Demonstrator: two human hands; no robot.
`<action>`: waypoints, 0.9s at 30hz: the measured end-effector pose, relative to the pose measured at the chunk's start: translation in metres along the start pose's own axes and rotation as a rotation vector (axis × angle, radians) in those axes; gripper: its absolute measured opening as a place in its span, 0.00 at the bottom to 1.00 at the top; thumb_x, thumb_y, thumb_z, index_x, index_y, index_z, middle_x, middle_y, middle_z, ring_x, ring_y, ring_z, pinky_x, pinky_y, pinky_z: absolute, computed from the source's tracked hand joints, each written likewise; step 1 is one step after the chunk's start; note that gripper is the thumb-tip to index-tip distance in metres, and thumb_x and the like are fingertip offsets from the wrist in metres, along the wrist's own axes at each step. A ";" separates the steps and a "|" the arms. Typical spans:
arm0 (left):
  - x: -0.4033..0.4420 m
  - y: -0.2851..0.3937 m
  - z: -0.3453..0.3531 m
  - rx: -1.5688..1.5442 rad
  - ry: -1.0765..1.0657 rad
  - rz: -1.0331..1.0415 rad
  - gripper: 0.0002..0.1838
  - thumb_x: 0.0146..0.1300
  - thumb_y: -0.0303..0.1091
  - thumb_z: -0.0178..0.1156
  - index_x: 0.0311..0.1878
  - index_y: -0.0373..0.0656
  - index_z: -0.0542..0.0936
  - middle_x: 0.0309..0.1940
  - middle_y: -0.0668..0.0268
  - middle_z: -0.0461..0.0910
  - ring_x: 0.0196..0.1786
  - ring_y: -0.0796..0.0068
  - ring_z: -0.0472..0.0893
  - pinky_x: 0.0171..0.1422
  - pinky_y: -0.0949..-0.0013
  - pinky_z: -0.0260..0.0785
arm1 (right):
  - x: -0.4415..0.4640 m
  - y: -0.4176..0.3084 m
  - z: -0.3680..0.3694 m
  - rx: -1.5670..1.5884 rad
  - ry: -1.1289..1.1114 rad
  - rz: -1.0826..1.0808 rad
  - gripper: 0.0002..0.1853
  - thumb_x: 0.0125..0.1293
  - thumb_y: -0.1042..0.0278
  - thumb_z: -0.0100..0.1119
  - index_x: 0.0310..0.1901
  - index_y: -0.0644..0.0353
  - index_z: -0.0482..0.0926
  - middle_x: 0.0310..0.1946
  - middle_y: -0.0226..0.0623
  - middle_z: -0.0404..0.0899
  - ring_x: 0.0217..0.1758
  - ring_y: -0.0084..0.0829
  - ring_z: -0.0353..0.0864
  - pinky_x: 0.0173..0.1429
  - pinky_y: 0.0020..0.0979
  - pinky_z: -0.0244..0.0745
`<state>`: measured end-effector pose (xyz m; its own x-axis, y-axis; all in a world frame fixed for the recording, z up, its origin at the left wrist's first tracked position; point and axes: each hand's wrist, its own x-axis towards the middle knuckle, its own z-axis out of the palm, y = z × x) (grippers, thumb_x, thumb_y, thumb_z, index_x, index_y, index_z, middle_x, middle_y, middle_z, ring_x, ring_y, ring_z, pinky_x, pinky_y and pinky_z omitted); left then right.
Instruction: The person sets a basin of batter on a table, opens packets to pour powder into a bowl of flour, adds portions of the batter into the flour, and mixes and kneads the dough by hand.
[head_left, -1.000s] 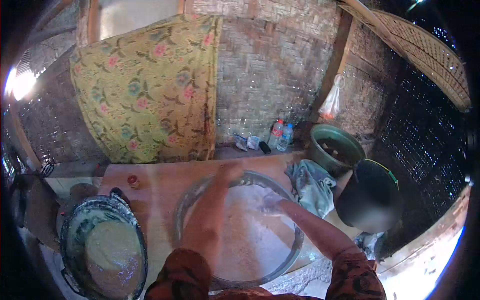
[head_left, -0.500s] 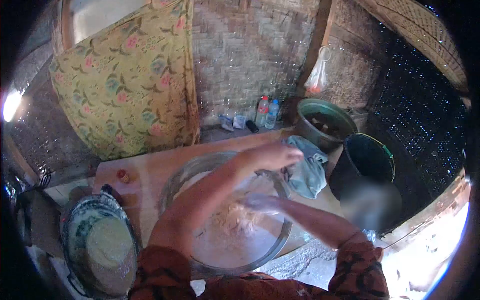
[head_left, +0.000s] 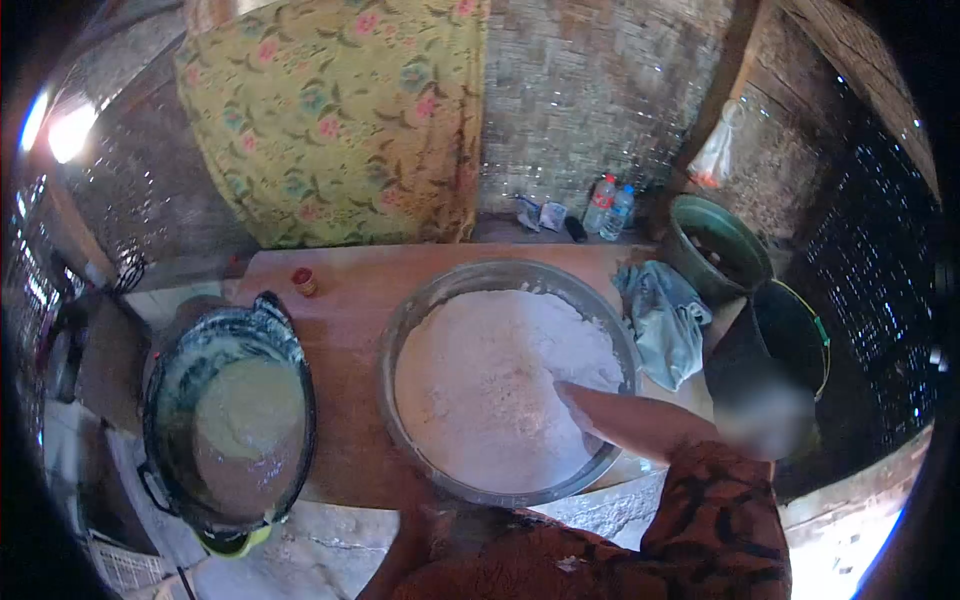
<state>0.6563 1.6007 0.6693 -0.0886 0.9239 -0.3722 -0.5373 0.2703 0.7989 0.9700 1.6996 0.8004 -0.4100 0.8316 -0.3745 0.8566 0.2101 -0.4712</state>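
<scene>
A wide metal basin holds a heap of white powder, like flour, with pale tan crumbs in its middle. My right hand reaches into the right side of the powder, which hides its fingers. My left arm is low, by the basin's near edge; only a dim, blurred part of my left hand shows, with no fingers visible. Left of the basin stands a dark tub with pale, batter-like stuff inside and white smears on its wall.
The basin rests on a wooden table with a small red-lidded jar. A grey-green cloth lies at its right. Beyond are a green tub, a black bucket and two plastic bottles by the woven wall.
My left arm, which stretched across the basin toward the cloth, has drawn back to the near edge. My right hand has shifted from mid-basin to its right side. The view has turned left.
</scene>
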 end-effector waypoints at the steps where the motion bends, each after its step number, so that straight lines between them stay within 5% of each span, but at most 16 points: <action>1: -0.002 -0.011 0.007 0.055 -0.037 -0.125 0.34 0.72 0.48 0.53 0.74 0.44 0.56 0.67 0.57 0.66 0.67 0.62 0.68 0.72 0.55 0.61 | 0.010 -0.006 0.001 -0.114 -0.024 -0.066 0.24 0.70 0.50 0.50 0.62 0.53 0.75 0.59 0.39 0.75 0.61 0.35 0.73 0.68 0.39 0.66; 3: -0.038 0.038 0.068 -0.190 -0.046 -0.195 0.34 0.70 0.46 0.56 0.74 0.44 0.56 0.65 0.58 0.68 0.64 0.63 0.71 0.69 0.56 0.64 | 0.032 -0.015 0.003 -0.268 -0.061 -0.151 0.23 0.70 0.50 0.50 0.61 0.53 0.75 0.58 0.39 0.76 0.61 0.36 0.73 0.68 0.39 0.66; 6: -0.056 0.086 0.100 -0.028 0.001 -0.202 0.30 0.68 0.54 0.57 0.62 0.40 0.73 0.54 0.59 0.77 0.56 0.64 0.75 0.62 0.61 0.67 | 0.060 -0.021 -0.001 -0.362 -0.097 -0.193 0.23 0.69 0.51 0.51 0.60 0.53 0.76 0.57 0.39 0.76 0.61 0.36 0.74 0.68 0.40 0.66; 9: -0.016 0.070 0.067 0.232 0.108 -0.132 0.32 0.65 0.55 0.60 0.62 0.39 0.75 0.54 0.58 0.77 0.58 0.62 0.75 0.65 0.60 0.65 | 0.093 -0.021 -0.013 -0.401 -0.110 -0.201 0.23 0.68 0.51 0.52 0.59 0.53 0.76 0.56 0.40 0.77 0.60 0.37 0.74 0.68 0.40 0.66; 11: 0.058 0.032 0.002 0.213 -0.027 0.177 0.30 0.65 0.42 0.62 0.67 0.41 0.68 0.62 0.57 0.72 0.61 0.58 0.75 0.66 0.58 0.68 | 0.116 -0.022 -0.023 -0.401 -0.124 -0.198 0.23 0.68 0.51 0.52 0.59 0.54 0.77 0.56 0.40 0.78 0.60 0.37 0.75 0.68 0.41 0.66; 12: 0.114 0.021 -0.046 0.557 -0.339 0.413 0.27 0.66 0.44 0.60 0.65 0.41 0.71 0.64 0.56 0.72 0.62 0.59 0.74 0.67 0.58 0.67 | 0.132 -0.021 -0.029 -0.406 -0.132 -0.195 0.23 0.67 0.51 0.52 0.58 0.54 0.77 0.55 0.40 0.78 0.60 0.37 0.75 0.68 0.41 0.66; 14: 0.137 0.052 -0.047 0.752 -0.638 0.661 0.31 0.63 0.48 0.61 0.66 0.43 0.72 0.63 0.57 0.73 0.60 0.58 0.76 0.66 0.57 0.67 | 0.159 -0.027 -0.036 -0.414 -0.143 -0.193 0.22 0.67 0.52 0.53 0.58 0.54 0.78 0.55 0.40 0.78 0.60 0.38 0.75 0.68 0.41 0.65; 18: 0.142 0.144 0.032 0.452 -0.432 0.369 0.36 0.59 0.49 0.64 0.69 0.44 0.69 0.59 0.58 0.76 0.58 0.61 0.77 0.65 0.58 0.68 | 0.190 -0.038 -0.040 -0.447 -0.160 -0.197 0.22 0.65 0.52 0.54 0.56 0.54 0.78 0.53 0.41 0.79 0.59 0.38 0.75 0.68 0.42 0.65; 20: 0.229 0.135 0.011 0.463 -0.499 -0.101 0.37 0.61 0.49 0.63 0.70 0.42 0.67 0.59 0.60 0.76 0.60 0.64 0.76 0.66 0.60 0.68 | 0.194 -0.043 -0.038 -0.458 -0.171 -0.208 0.22 0.65 0.52 0.54 0.56 0.54 0.79 0.53 0.41 0.80 0.59 0.39 0.76 0.68 0.42 0.65; 23: 0.281 0.120 -0.015 0.448 -0.746 0.019 0.33 0.66 0.48 0.59 0.70 0.40 0.67 0.59 0.59 0.76 0.60 0.65 0.76 0.66 0.59 0.67 | 0.193 -0.049 -0.032 -0.481 -0.201 -0.220 0.21 0.64 0.53 0.55 0.55 0.54 0.80 0.52 0.41 0.80 0.59 0.39 0.76 0.68 0.43 0.65; 27: 0.187 0.151 0.032 0.097 -0.418 0.205 0.31 0.70 0.47 0.55 0.69 0.38 0.66 0.65 0.61 0.70 0.65 0.68 0.70 0.70 0.63 0.62 | 0.179 -0.050 -0.025 -0.495 -0.247 -0.238 0.21 0.63 0.53 0.56 0.53 0.55 0.81 0.50 0.42 0.81 0.58 0.40 0.77 0.69 0.43 0.65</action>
<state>0.5855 1.8232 0.7351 0.1716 0.9852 0.0035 -0.4611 0.0772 0.8840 0.8619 1.8507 0.7768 -0.6183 0.6004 -0.5071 0.7518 0.6399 -0.1592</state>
